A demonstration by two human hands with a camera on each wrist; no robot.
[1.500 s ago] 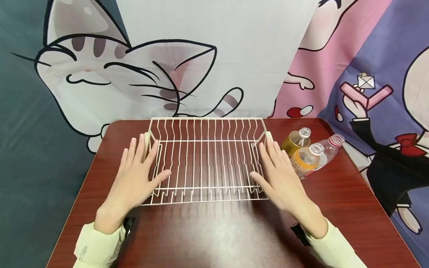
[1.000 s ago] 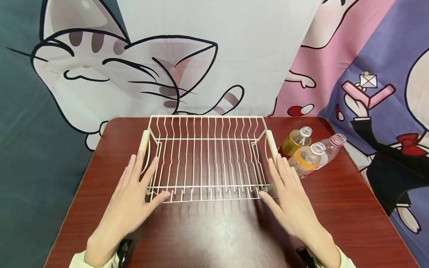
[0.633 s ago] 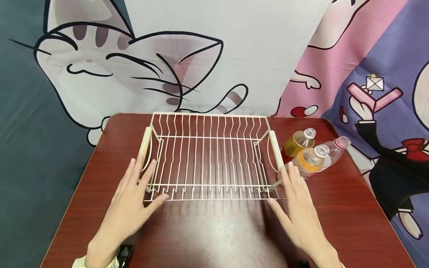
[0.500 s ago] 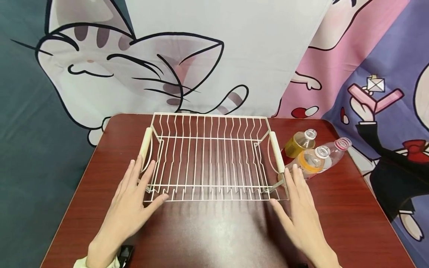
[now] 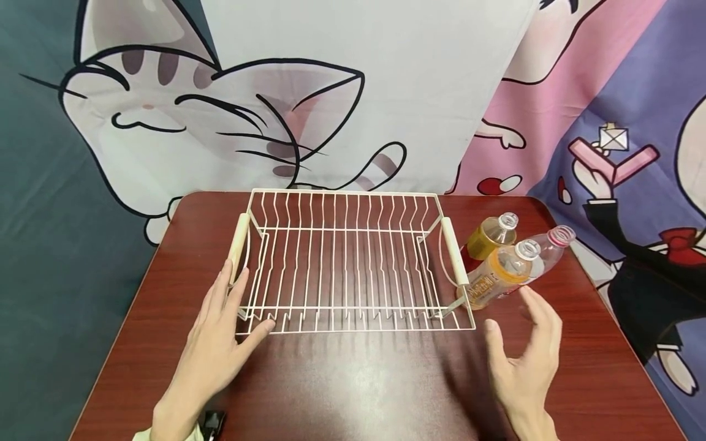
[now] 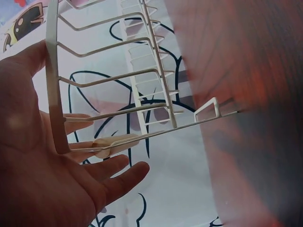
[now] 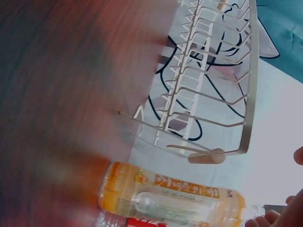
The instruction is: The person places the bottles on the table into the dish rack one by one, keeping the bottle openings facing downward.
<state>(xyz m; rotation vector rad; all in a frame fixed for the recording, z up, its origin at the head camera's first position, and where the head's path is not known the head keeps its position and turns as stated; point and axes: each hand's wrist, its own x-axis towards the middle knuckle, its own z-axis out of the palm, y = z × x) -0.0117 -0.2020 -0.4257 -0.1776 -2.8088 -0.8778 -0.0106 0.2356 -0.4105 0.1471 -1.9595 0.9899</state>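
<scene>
Wire rack [image 5: 345, 307], right hand [image 5: 526, 370] now farther off, curved — near bottles [image 5: 493, 278]

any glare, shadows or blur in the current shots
Head: pale glare on the near part of the table, and a dark shadow falls beside the right hand; left wrist: dimmer, the table smeared while the rack looks crisper; right wrist: the table is hazy and blurred too.

A white wire dish rack [image 5: 344, 229], its base ribbed with parallel wires and a pale, rounded handle on each side, stands level on the tabletop [image 5: 353, 386]. Just beside its right end, a clear plastic bottle [image 5: 496, 278] with orange bands stands upright, uncapped.
</scene>
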